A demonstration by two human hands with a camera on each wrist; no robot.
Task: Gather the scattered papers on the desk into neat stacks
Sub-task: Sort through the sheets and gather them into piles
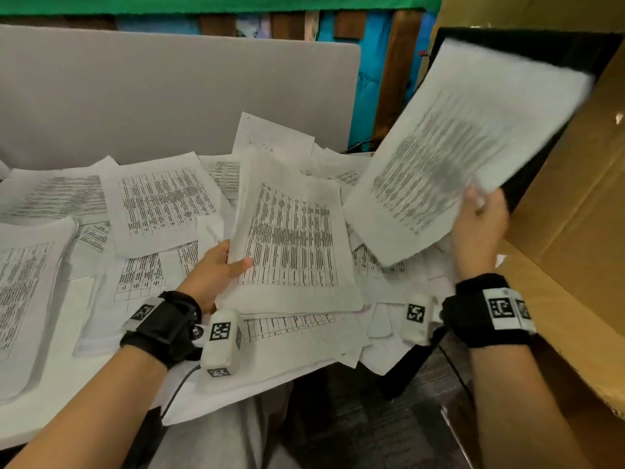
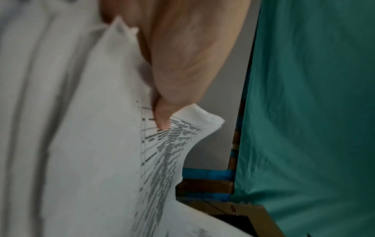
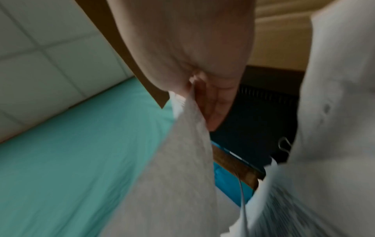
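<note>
My left hand (image 1: 223, 265) grips a thin stack of printed sheets (image 1: 291, 238) by its lower left edge, thumb on top, just above the desk; in the left wrist view the thumb (image 2: 162, 118) presses the stack (image 2: 101, 144) near its curled corner. My right hand (image 1: 478, 218) pinches the lower right corner of a single printed sheet (image 1: 449, 154), raised in the air at the right and blurred; in the right wrist view the fingers (image 3: 215, 109) pinch the sheet (image 3: 174, 176). Several loose printed papers (image 1: 162, 201) lie scattered and overlapping on the white desk (image 1: 84, 377).
A thicker pile of papers (image 1: 23, 292) lies at the desk's left edge. A grey panel (image 1: 162, 96) stands behind the desk. A large cardboard box (image 1: 575, 231) and a black board (image 1: 527, 52) crowd the right side. Green cloth (image 1: 216, 3) hangs at the back.
</note>
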